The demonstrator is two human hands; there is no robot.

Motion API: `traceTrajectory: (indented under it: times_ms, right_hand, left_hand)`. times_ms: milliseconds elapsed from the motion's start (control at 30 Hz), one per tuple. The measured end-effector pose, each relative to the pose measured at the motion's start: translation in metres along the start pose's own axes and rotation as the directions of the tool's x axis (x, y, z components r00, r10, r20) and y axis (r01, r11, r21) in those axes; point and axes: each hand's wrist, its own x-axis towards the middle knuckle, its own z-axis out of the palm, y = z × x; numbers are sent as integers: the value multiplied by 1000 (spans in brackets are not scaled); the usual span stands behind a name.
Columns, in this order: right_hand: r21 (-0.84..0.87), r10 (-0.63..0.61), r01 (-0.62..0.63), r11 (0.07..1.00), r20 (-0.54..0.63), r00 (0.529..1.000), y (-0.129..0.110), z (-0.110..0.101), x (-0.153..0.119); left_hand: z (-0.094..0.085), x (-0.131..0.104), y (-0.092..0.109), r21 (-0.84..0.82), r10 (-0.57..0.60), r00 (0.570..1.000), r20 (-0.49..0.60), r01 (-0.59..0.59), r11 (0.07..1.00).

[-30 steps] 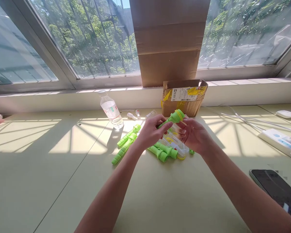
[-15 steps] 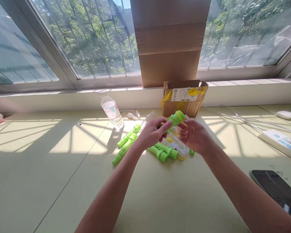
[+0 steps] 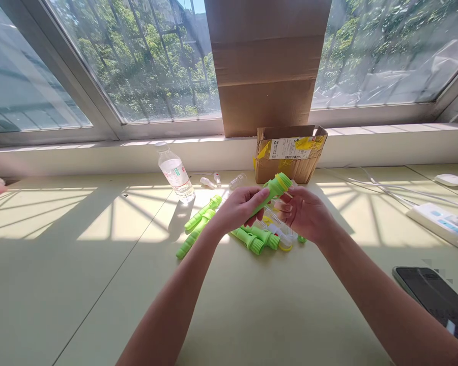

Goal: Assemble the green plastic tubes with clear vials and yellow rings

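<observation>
Phone [image 3: 429,297] near white power strip [image 3: 437,219]

The held tube [image 3: 272,192] is bright green with a yellow ring [image 3: 281,181]. Clockwise from it: at 1 o'clock, a brown box [image 3: 270,171] with yellow tape [image 3: 306,143] and a white, black-printed label [image 3: 284,148]; at 3, a white-and-blue power strip [image 3: 437,221]; at 4, a black phone [image 3: 435,302]; at 7 and 8, bright-green tubes [image 3: 251,241]; at 9, a clear bottle [image 3: 177,177] marked red and green. The table [image 3: 229,310] is pale yellow-green and shadow-barred.
</observation>
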Motion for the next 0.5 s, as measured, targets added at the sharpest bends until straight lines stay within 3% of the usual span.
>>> traceTrajectory:
  times_ms: [133,267,500]
  right_hand:
    - [-26,-23,23,999,-21,1000,-2,0,0]
    - [-38,-20,20,999,-1,1000,-2,1,-1]
    - [-43,-27,28,999,23,999,-2,1,-1]
  left_hand:
    - [3,3,-4,50,-5,994,-112,11,999]
    - [1,6,-6,153,120,964,-238,-85,985]
    - [-3,2,3,288,120,981,-151,-72,955]
